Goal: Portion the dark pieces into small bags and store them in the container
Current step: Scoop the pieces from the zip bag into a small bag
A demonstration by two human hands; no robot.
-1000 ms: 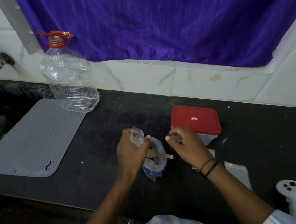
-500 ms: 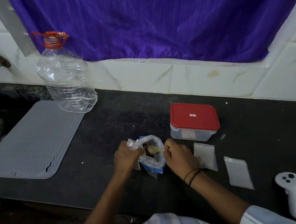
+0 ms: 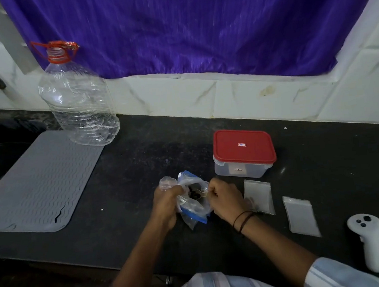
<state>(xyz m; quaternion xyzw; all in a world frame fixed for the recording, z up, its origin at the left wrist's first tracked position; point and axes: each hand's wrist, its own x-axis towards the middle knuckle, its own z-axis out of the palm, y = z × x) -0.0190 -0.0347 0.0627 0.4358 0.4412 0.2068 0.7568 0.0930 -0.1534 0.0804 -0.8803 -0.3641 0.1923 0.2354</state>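
Head view: L hand [image 3: 166, 201] grips a small bag [image 3: 168, 182] plus the rim of the big bag [image 3: 193, 206] on the counter [image 3: 140, 171]; R hand [image 3: 223, 196] pinches a spoon [image 3: 201, 191] over the dark pieces [image 3: 194, 192] inside. Film looks light, limp, slippery, so hold at the mouth edge. Box [image 3: 243, 155] is lidded, just behind; two flat bags [image 3: 258, 195] lie to the R.

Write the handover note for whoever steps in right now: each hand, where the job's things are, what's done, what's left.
Left hand: grips a small clear bag and the open supply bag.
Right hand: pinches a wooden spoon dipped among the dark pieces.
Container: behind the right hand, red lid on.
Two small flat bags lie on the counter at right.
Done: no bag visibly filled.
Left: fill and seal the bags, open the container, store them.
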